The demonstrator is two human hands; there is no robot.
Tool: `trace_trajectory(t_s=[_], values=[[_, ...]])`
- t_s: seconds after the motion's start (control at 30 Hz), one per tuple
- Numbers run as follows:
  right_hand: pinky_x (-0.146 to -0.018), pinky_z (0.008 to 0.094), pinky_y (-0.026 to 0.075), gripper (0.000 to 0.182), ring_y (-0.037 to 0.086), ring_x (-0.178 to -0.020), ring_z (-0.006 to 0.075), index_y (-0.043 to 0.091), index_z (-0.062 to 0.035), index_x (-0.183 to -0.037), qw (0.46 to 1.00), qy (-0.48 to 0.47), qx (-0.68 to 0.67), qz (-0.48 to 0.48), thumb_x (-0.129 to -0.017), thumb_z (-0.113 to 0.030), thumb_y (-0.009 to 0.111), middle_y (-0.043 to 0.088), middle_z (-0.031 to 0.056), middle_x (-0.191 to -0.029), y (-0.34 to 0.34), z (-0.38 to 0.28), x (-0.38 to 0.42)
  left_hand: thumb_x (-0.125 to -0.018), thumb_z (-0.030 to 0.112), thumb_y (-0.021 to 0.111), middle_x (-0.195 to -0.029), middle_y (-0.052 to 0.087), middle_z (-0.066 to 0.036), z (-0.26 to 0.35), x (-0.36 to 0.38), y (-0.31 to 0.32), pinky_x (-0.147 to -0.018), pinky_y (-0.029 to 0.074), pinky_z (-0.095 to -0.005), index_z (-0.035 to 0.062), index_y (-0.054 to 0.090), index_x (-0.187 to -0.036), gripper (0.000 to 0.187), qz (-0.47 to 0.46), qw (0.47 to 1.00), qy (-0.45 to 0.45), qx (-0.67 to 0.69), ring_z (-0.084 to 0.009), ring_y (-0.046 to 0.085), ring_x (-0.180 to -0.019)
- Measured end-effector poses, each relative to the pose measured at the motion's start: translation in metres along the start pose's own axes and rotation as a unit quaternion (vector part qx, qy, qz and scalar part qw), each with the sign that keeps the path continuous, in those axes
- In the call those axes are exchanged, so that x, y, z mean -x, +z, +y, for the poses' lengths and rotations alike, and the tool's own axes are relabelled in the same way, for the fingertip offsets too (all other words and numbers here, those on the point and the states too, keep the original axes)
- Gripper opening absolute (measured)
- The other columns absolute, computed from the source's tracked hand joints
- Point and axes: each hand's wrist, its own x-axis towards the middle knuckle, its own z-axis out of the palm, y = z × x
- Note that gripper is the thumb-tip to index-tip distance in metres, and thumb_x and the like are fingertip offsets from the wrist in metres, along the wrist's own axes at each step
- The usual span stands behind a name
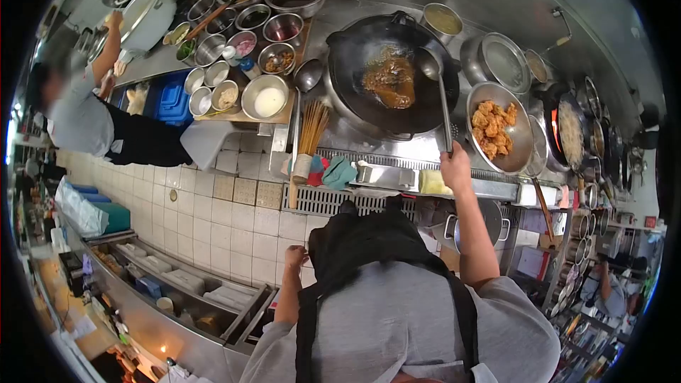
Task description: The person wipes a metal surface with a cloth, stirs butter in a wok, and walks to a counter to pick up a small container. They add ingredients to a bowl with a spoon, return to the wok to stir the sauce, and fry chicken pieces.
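Observation:
My right hand is closed round the handle of a long metal ladle, whose bowl rests at the right inside of a large black wok. Brown sauce lies in the wok's middle. My left hand hangs low beside my apron, away from the counter; its fingers look curled, but what is between them, if anything, is too small to tell. Right of the wok, a metal bowl holds fried golden-brown pieces.
Left of the wok stand a bamboo brush, a second ladle and several metal bowls, one with white powder. Another person works at the far left. More pans stand at the right. A pot is below the counter.

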Motion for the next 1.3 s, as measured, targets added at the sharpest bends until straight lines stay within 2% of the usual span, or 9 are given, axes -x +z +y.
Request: trace_trajectory(t_s=[0.13, 0.2, 0.4, 0.53, 0.63, 0.7, 0.87, 1.1, 1.3], values=[[-0.040, 0.0412, 0.042, 0.024, 0.056, -0.046, 0.0205, 0.060, 0.0057, -0.107, 0.999, 0.045, -0.011, -0.005, -0.095, -0.015, 0.062, 0.064, 0.0157, -0.073, 0.021, 0.020, 0.018, -0.089, 0.010, 0.067, -0.086, 0.066, -0.011, -0.001, -0.033, -0.011, -0.063, 0.058, -0.0395, -0.0025, 0.066, -0.110, 0.024, 0.042, 0.996, 0.012, -0.076, -0.0216, 0.064, -0.073], [-0.071, 0.0496, 0.053, 0.027, 0.065, -0.074, 0.0481, 0.059, 0.0056, -0.112, 0.938, 0.261, -0.181, -0.142, -0.092, -0.012, 0.060, 0.066, 0.0296, -0.082, -0.038, -0.057, 0.025, -0.086, 0.011, 0.070, -0.080, 0.063, -0.009, -0.004, -0.048, -0.016, -0.063, 0.059, -0.0422, -0.0024, 0.066, -0.109, 0.027, 0.064, 0.992, 0.005, -0.112, -0.0232, 0.062, -0.070], [-0.077, 0.0514, 0.054, 0.029, 0.067, -0.082, 0.0499, 0.058, 0.0044, -0.115, 0.996, 0.072, -0.053, -0.007, -0.093, -0.014, 0.060, 0.068, 0.0304, -0.085, 0.021, 0.013, -0.026, -0.084, 0.020, 0.073, -0.079, 0.072, -0.015, -0.014, -0.064, -0.017, -0.067, 0.060, -0.0423, 0.0019, 0.074, -0.091, 0.020, 0.074, 0.967, 0.091, -0.227, -0.0299, 0.071, -0.075], [-0.081, 0.0565, 0.052, 0.031, 0.067, -0.089, 0.0516, 0.059, 0.0034, -0.117, 0.994, 0.038, -0.038, -0.091, -0.091, -0.013, 0.062, 0.068, 0.0333, -0.090, -0.032, -0.021, -0.015, -0.087, 0.034, 0.068, -0.080, 0.076, -0.012, -0.036, -0.092, -0.018, -0.067, 0.058, -0.0396, 0.0072, 0.078, -0.079, 0.030, 0.087, 0.663, 0.219, -0.711, -0.0277, 0.073, -0.078], [-0.079, 0.0583, 0.053, 0.035, 0.066, -0.089, 0.0532, 0.058, 0.0042, -0.123, 0.999, -0.010, 0.012, -0.037, -0.092, -0.012, 0.063, 0.068, 0.0349, -0.089, -0.043, -0.008, -0.001, -0.085, 0.044, 0.069, -0.082, 0.077, -0.011, -0.044, -0.077, -0.023, -0.067, 0.058, -0.0431, 0.0097, 0.079, -0.081, 0.036, 0.022, 0.710, 0.224, -0.667, -0.0296, 0.075, -0.078], [-0.078, 0.0585, 0.053, 0.036, 0.066, -0.090, 0.0540, 0.058, 0.0048, -0.124, 0.998, 0.000, 0.007, 0.056, -0.093, -0.013, 0.062, 0.067, 0.0356, -0.091, -0.050, 0.018, -0.009, -0.083, 0.046, 0.079, -0.085, 0.078, -0.008, -0.018, -0.039, 0.001, -0.066, 0.058, -0.0423, 0.0130, 0.080, -0.081, 0.033, 0.008, 0.472, 0.234, -0.850, -0.0265, 0.076, -0.080], [-0.042, 0.0342, 0.042, 0.021, 0.056, -0.045, 0.0171, 0.062, 0.0019, -0.097, 0.887, 0.166, -0.415, 0.113, -0.099, -0.019, 0.062, 0.058, 0.0087, -0.063, -0.158, 0.052, -0.101, -0.082, 0.038, 0.081, -0.088, 0.077, -0.011, -0.044, -0.037, -0.007, -0.068, 0.059, -0.0450, 0.0168, 0.080, -0.087, 0.021, -0.047, 0.632, 0.411, -0.655, -0.0290, 0.076, -0.079], [-0.038, 0.0201, 0.037, 0.019, 0.041, -0.048, 0.0072, 0.043, -0.0013, -0.085, 0.512, 0.256, -0.820, -0.015, -0.103, -0.005, 0.048, 0.048, 0.0022, -0.070, -0.301, 0.165, -0.206, -0.088, 0.025, 0.068, -0.091, 0.077, -0.016, -0.055, -0.019, 0.032, -0.069, 0.058, -0.0424, 0.0118, 0.078, -0.085, 0.017, -0.029, 0.732, 0.346, -0.586, -0.0339, 0.074, -0.079], [-0.039, 0.0189, 0.038, 0.029, 0.041, -0.048, 0.0072, 0.043, 0.0201, -0.117, 0.488, 0.224, -0.844, -0.005, -0.102, -0.003, 0.052, 0.044, 0.0018, -0.070, -0.320, 0.197, -0.216, -0.089, 0.021, 0.061, -0.084, 0.076, -0.015, -0.042, -0.005, 0.069, -0.067, 0.055, -0.0391, 0.0064, 0.076, -0.080, 0.022, 0.029, 0.941, 0.128, -0.312, -0.0277, 0.073, -0.074]])
